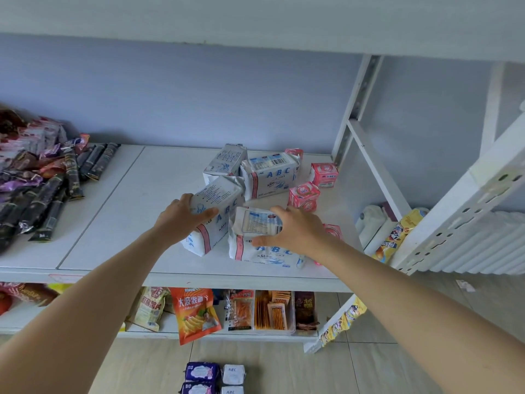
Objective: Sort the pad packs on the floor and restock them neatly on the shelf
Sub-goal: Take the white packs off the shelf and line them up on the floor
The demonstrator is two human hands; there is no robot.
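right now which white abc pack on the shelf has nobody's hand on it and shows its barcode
The rear right ABC pack, beside the pink packs: barcode up, untouched. The left hand and right hand grip the two front packs.

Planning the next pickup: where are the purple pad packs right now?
In the head view, the purple pad packs lie on the floor at the bottom centre, below the shelf, just left of two small white ABC packs.

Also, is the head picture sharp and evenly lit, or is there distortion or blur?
Head view: soft, even light with no strong glare; wide-angle bending curves the shelf edge and the frame at right; the ABC pack prints read sharply, while the snack sachets at the far left smear.
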